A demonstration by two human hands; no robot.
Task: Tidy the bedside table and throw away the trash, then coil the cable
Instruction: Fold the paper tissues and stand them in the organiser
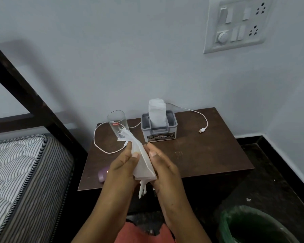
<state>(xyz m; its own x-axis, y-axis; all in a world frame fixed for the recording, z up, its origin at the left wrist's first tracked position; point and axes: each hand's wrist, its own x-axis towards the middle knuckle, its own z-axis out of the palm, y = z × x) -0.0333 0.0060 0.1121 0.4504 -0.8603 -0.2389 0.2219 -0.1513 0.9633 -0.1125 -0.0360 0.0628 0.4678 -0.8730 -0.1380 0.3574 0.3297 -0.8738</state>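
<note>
Both grips were closed on one crumpled white tissue [142, 163]. The left hand [123, 166] pinched its left edge between thumb and fingers, and the right hand [163, 170] pressed it from the other side with its thumb on the paper. The tissue was held in the air above the front of the tabletop [200, 155], touching nothing on it, with a torn strip hanging below the palms.

The step in hand looked like the trash part of the task: gathering the tissue into a wad so it could be thrown away. The next move would call for bunching it into one hand and carrying it down and to the right to the bin [225, 225] with the green liner, which stood on the floor beside the table, well apart from the hands. The loose strip might tear off on the way.

Behind the hands a clear glass [116, 122] stood just beside a grey tissue dispenser [159, 132]. The white cable [202, 130] lay uncoiled, looping round the glass on the left and trailing behind the dispenser to its plug on the right, so coiling had not begun. A small purple object [101, 175], partly hidden by the left wrist, lay near the front left corner.
</note>
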